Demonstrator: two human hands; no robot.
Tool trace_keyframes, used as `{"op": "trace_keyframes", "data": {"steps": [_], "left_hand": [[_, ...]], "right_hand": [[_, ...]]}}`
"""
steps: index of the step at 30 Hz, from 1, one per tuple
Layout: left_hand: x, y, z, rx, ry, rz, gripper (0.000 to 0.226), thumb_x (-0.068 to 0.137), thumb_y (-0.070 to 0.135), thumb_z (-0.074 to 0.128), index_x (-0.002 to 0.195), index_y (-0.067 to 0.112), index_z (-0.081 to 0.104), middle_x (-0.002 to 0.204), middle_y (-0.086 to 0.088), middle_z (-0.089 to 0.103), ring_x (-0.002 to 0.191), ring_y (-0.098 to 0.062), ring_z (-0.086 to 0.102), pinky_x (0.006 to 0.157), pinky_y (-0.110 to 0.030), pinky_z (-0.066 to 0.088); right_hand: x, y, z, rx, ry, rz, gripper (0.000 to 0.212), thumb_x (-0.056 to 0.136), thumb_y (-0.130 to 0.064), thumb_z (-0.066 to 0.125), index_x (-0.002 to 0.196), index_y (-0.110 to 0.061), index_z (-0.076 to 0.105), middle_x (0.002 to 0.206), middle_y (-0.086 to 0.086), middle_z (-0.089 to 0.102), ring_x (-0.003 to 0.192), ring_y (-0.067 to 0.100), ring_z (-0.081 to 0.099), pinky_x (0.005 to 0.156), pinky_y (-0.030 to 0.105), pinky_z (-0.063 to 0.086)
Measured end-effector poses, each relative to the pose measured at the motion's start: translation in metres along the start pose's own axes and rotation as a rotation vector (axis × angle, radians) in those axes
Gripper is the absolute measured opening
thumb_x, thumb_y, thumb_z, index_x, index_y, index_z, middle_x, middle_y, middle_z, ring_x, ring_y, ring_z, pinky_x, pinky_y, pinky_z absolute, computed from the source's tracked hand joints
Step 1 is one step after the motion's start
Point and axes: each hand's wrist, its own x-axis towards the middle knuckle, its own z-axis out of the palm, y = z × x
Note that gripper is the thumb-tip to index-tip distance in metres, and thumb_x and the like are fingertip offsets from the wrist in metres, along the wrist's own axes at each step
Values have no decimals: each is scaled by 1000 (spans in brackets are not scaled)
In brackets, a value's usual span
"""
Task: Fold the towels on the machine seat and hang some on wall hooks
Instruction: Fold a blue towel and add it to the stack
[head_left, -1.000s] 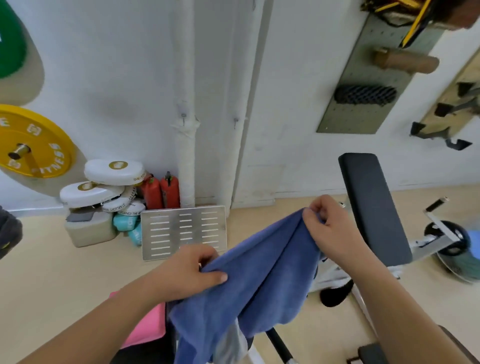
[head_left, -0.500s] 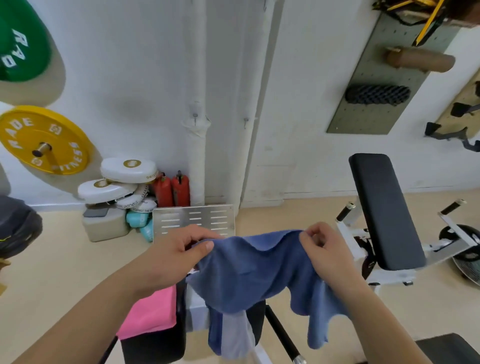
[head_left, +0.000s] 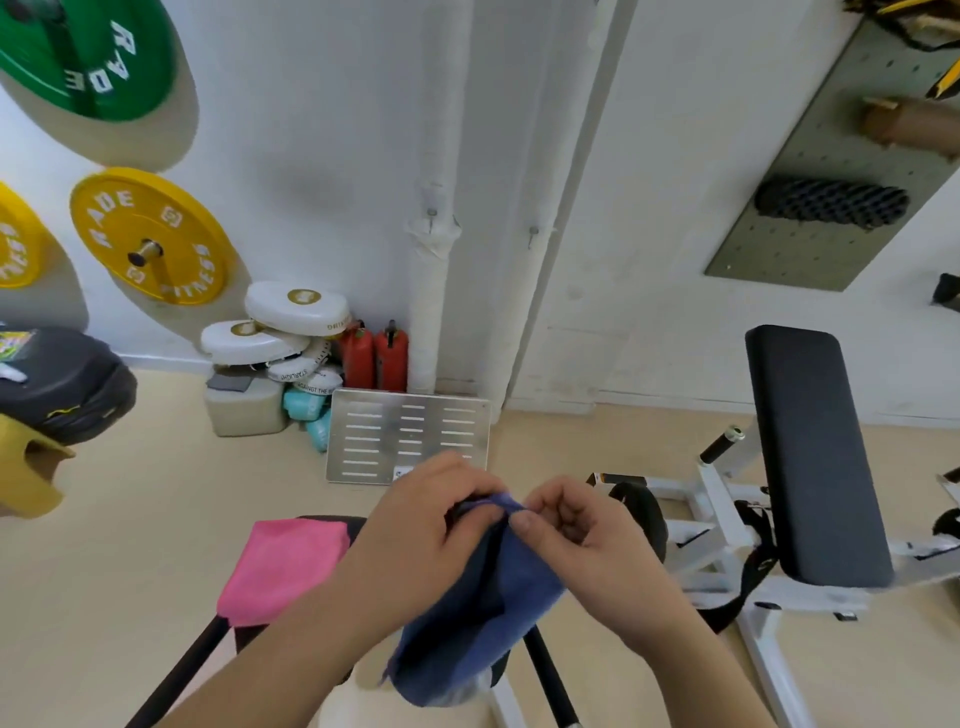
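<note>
A blue towel hangs doubled over in front of me, above the machine seat. My left hand and my right hand meet at its top edge, each pinching a corner, fingertips nearly touching. A pink towel lies folded on the black machine seat to the left of my hands. Two small wall hooks stick out of the white wall and pipe straight ahead, both bare.
A black padded bench on a white frame stands at the right. A metal slotted plate, white pads, red canisters and a container crowd the wall base. Yellow and green weight plates hang on the left wall; a pegboard hangs at the right.
My hands have come together, bringing the two corners of the blue towel to meet so it hangs folded in half. The view has tilted down and left.
</note>
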Motion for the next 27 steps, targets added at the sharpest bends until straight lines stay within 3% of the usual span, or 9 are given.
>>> {"op": "trace_keyframes", "data": {"steps": [4,8,10,13,15,17,21,24,27], "left_hand": [[2,-8,-16,22,138,-125,16,96,15,67,101,29,70,94,17,63,93,0,59,81,-6,40],[6,-21,-34,-24,243,-279,16,97,19,65,105,31,71,95,18,65,92,0,61,78,-13,45],[6,-26,-37,-3,203,-299,15,97,20,65,102,32,71,94,17,66,91,-3,61,79,-20,47],[0,-34,-35,31,93,-301,15,96,16,66,92,29,71,84,13,67,89,-4,61,74,-14,45],[-6,-38,-29,20,-9,-304,16,96,15,66,90,29,70,83,16,66,82,-2,61,70,-12,44],[-12,-35,-18,-3,-94,-284,17,95,15,67,92,32,70,76,20,63,77,0,60,71,-14,44],[-12,-11,7,-11,-161,-100,18,92,17,68,100,33,68,90,20,65,91,-2,61,78,-13,45],[-14,0,18,-144,-146,-150,30,92,15,67,109,39,60,87,17,64,82,-6,63,73,-19,49],[-19,-1,19,-129,-139,-112,41,94,17,63,129,38,59,92,17,63,87,-8,62,78,-23,51]], "right_hand": [[-8,29,-5,46,-207,142,25,95,-33,67,86,-10,63,71,-2,55,70,14,47,62,22,35],[-19,52,-1,-16,-254,198,17,100,-17,64,85,-10,60,68,-2,50,63,11,43,58,16,36],[-21,66,4,-56,-162,225,18,102,-12,59,85,-9,57,69,-2,49,65,11,43,58,14,36],[-22,76,6,61,158,245,16,103,-10,57,88,-8,60,67,1,52,66,15,46,59,17,39],[-21,74,0,100,388,227,14,101,-14,63,87,-13,66,63,7,53,62,16,46,58,24,39],[-15,63,-5,68,482,193,15,97,-18,69,84,-25,72,64,15,58,60,17,50,60,30,43],[-10,29,10,52,272,131,18,91,-13,76,82,-29,79,74,9,73,69,12,65,64,19,53],[-11,15,19,51,158,70,19,92,-7,73,88,-24,81,83,-1,80,83,11,74,79,21,58],[-15,13,14,25,94,33,24,94,-3,70,91,-24,82,89,-7,81,87,4,73,80,16,54]]}}
